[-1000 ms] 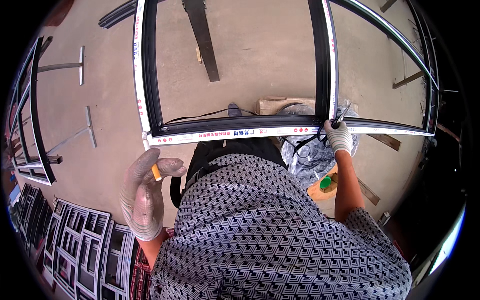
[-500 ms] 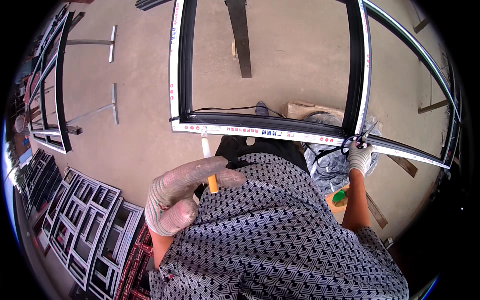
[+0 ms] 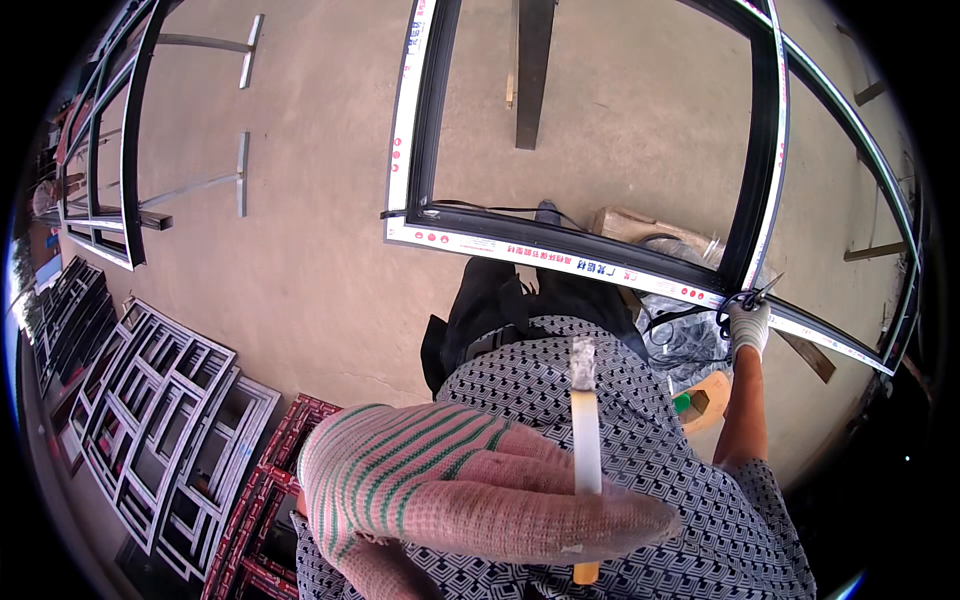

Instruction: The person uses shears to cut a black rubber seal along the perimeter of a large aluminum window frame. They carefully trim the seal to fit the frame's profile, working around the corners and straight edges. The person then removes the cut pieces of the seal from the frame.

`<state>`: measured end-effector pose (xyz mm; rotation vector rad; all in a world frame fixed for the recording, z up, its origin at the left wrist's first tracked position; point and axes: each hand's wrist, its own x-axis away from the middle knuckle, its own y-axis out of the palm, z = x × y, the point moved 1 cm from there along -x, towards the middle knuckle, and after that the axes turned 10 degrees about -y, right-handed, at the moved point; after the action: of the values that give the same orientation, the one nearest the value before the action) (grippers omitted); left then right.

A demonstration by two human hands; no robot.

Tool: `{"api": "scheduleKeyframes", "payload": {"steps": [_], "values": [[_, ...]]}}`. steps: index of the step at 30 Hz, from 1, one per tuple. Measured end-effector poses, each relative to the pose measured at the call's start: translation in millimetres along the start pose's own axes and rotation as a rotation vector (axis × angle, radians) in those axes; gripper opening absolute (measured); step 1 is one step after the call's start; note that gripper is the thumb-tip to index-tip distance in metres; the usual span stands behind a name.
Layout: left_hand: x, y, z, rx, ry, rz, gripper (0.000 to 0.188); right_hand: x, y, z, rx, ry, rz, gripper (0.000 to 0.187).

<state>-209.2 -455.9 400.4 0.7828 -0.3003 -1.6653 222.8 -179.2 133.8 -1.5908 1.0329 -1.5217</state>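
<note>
A lit cigarette [image 3: 586, 440] with a long ash tip is pinched between the fingers of my left hand [image 3: 450, 480], which wears a striped, soiled work glove. It is raised close in front of my patterned shirt. My right hand [image 3: 748, 325], gloved too, is closed on black-handled scissors [image 3: 745, 299] whose blades point up to the right. That hand rests by the lower right corner of a dark window frame [image 3: 560, 262] with white printed film along its edges. A thin black strip [image 3: 480, 207] lies along the frame's lower bar.
Stacked metal frames [image 3: 170, 430] lean at the lower left, beside red-wrapped frames [image 3: 262, 510]. Another frame stands on supports [image 3: 242, 175] at the far left. Beneath the main frame lie clear plastic wrap [image 3: 690, 345] and a cardboard piece [image 3: 650, 232]. A wooden stool [image 3: 712, 398] holds something green.
My left hand has come up nearer with the cigarette and moved right. The view has shifted, so the frame sits further right. The right hand still holds the scissors at the frame's corner.
</note>
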Motion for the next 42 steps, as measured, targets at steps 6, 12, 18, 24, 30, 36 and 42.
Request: {"api": "scheduleKeyframes", "payload": {"steps": [6,12,18,24,30,36,42], "values": [[45.4,28.9,11.8,0.359,0.067,0.227,0.07,-3.2,18.0,26.3,0.077,0.003,0.162,0.052],[55.1,2.5,34.8,0.313,0.174,0.381,0.056,35.3,9.5,-68.8,-0.311,-0.225,0.264,0.057],[92.9,-24.7,38.0,0.115,0.082,0.423,0.065,41.9,43.7,-170.9,-0.422,-0.58,0.087,0.033],[133.8,-118.8,18.7,-0.089,-0.295,0.859,0.06,65.5,70.2,-268.1,-0.204,-0.913,-0.25,0.031],[197.8,-199.6,-57.6,-1.053,-0.938,1.154,0.042,80.9,80.2,-336.4,0.12,-1.166,-0.513,0.029],[210.5,-221.9,-84.0,-1.021,-1.13,1.053,0.042,86.2,89.0,-362.6,0.201,-1.183,-0.637,0.029],[191.1,-217.8,-69.1,-1.162,-1.214,1.055,0.036,82.4,103.9,-371.7,0.21,-1.236,-0.731,0.028]]}}
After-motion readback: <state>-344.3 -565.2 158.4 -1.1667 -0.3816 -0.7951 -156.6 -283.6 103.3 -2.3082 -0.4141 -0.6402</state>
